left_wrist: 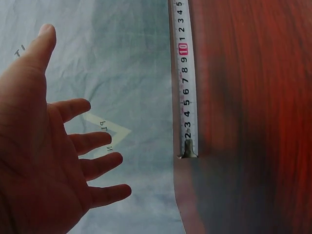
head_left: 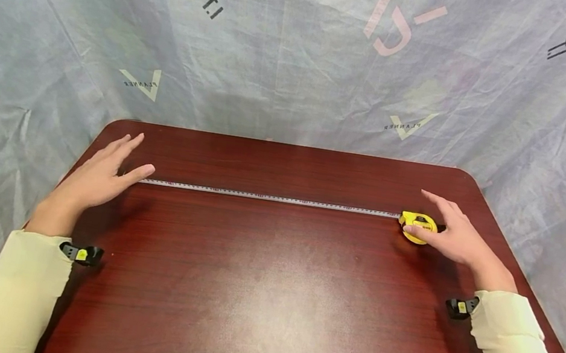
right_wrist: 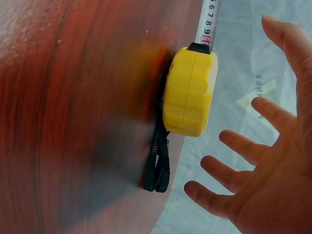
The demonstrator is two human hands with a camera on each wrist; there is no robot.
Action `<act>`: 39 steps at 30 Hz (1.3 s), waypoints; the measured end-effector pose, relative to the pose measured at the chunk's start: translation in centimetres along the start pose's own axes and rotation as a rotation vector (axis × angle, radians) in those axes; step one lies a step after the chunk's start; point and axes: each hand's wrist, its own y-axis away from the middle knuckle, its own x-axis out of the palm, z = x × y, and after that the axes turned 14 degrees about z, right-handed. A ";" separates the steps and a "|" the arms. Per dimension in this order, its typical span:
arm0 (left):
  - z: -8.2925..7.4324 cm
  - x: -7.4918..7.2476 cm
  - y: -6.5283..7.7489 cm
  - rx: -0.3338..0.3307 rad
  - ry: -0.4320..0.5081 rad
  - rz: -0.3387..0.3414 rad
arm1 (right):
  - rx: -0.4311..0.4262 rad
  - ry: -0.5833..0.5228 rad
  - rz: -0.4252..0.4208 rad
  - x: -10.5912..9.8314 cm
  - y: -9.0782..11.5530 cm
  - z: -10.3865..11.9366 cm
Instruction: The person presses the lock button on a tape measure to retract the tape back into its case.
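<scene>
A yellow tape measure (head_left: pixel 424 235) lies on the table toward the right, a black wrist strap (right_wrist: pixel 157 165) at its back end. Its white blade (head_left: pixel 279 199) is drawn out in a straight line to the left across the table. In the left wrist view the metal end hook (left_wrist: pixel 188 150) shows near the 2 mark. My left hand (head_left: pixel 102 174) hovers over the hook end, fingers spread and holding nothing. Above the yellow case my right hand (head_left: pixel 457 236) is held with fingers spread; in the right wrist view they are apart from the case.
The dark red wooden table (head_left: pixel 244 287) has rounded far corners. Behind it and along both sides hangs a grey printed sheet (head_left: pixel 280 48). A black wrist camera (head_left: pixel 81 254) is strapped at the left sleeve, another wrist camera (head_left: pixel 460 308) at the right.
</scene>
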 end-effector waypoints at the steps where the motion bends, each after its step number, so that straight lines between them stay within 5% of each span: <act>1: 0.1 0.0 0.0 0.002 0.005 0.001 | 0.000 -0.001 0.002 0.0 0.0 -0.1; 25: 3.1 0.7 0.4 -0.014 0.083 0.056 | -0.024 -0.111 0.032 1.1 0.5 -1.2; 39: 3.4 1.1 0.6 -0.042 0.097 0.091 | -0.010 -0.145 0.046 1.4 0.4 -1.3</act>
